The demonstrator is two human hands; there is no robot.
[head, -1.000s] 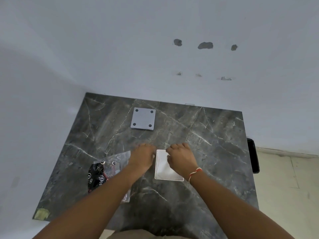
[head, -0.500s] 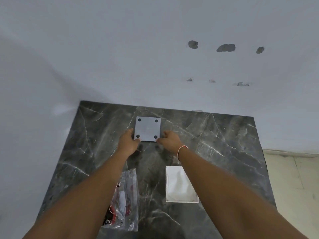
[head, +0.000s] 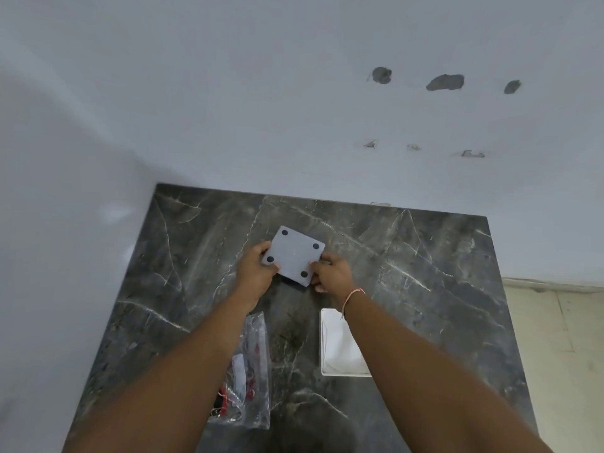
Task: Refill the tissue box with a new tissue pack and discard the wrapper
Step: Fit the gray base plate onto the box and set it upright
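Nearest on the dark marbled worktop (head: 425, 256), a crumpled clear wrapper (head: 251, 371) with red and black print lies at the near left, partly under the left forearm. Well apart to its right sits the white tissue box (head: 330, 354), open side up, with white tissue filling it; the right forearm crosses over its right part.

Farther off, both hands hold a grey square lid (head: 293, 258) with four dark round pads, turned askew and tilted, its near corner raised off the stone. The left hand (head: 256, 276) has its grip pinching the lid's left corner; the right hand (head: 331, 276), with a red-and-white thread at the wrist, pinches the near right edge.

Half a second ago the lid lay flat and square with the hands only touching its near edge.

A pale wall with patched spots rises behind.
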